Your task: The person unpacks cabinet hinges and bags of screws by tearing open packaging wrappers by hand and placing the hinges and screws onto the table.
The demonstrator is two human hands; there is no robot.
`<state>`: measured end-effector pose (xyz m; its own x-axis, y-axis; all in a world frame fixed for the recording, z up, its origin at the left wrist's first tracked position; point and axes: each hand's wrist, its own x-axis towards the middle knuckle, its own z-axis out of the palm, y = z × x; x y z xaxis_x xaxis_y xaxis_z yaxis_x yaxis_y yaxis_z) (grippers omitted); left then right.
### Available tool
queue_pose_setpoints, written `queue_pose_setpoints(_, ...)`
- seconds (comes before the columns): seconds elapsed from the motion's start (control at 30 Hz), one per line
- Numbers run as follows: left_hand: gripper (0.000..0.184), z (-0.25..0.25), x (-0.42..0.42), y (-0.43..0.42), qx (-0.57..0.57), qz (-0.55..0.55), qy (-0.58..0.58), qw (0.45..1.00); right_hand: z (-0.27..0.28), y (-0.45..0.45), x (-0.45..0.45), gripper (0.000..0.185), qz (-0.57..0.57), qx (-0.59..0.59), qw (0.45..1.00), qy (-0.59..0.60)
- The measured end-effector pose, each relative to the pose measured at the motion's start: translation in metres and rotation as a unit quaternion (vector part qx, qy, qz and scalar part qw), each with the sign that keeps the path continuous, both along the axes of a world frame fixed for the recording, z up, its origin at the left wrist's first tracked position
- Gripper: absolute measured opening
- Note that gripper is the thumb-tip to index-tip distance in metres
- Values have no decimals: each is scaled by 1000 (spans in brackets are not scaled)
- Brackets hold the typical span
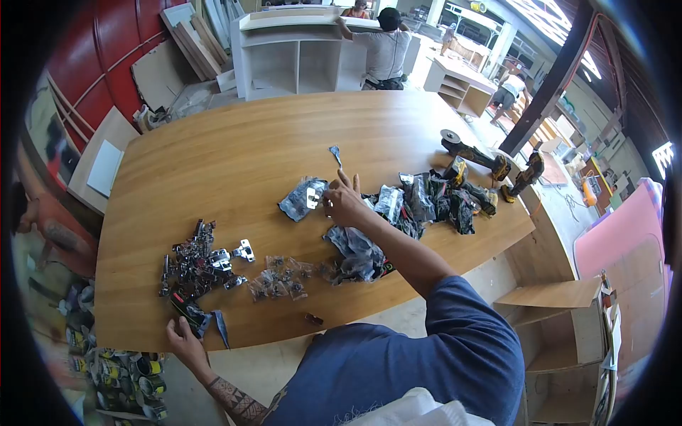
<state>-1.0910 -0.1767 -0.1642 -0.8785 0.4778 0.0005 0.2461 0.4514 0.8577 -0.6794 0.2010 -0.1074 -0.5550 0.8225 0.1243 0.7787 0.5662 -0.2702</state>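
Observation:
My right hand (pixel 344 201) reaches over the middle of the wooden table (pixel 270 128), its fingers bent at a metal hinge plate (pixel 312 198) on a grey plastic packet (pixel 294 204). My left hand (pixel 186 346) is at the table's near left edge, closed on a dark packet (pixel 190 309) with a coloured label. Just beyond it lies a pile of metal hinges (pixel 199 259). Small clear bags of parts (pixel 279 278) sit right of the pile. Crumpled dark packets (pixel 355 252) lie beneath and beside my right forearm. A torn strip (pixel 335 154) is beyond my right hand.
An angle grinder (pixel 476 156) and a drill (pixel 524 176) stand at the table's right end. A small brown item (pixel 314 319) lies near the front edge. A person (pixel 53 234) is at the left; others work beyond the table by a white cabinet (pixel 284 64).

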Motion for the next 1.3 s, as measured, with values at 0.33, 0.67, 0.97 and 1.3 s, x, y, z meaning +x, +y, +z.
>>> queue_pose_setpoints(0.33, 50, -23, -20, -1, -10, -18, 80, 997, 4, 2, -135, 44, 87, -50, 971, 217)
queue_pose_setpoints(0.67, 48, -26, -19, -6, 27, -21, 68, 997, -33, -35, -210, 51, 155, -3, 957, 247)
queue_pose_setpoints(0.97, 51, -17, -10, -4, 83, 49, 49, 994, 13, 42, 50, 57, -120, 181, 965, 144)
queue_pose_setpoints(1.3, 42, 49, 43, 40, 261, 44, 39, 964, 13, 15, 253, 72, -419, -1, 907, 49)
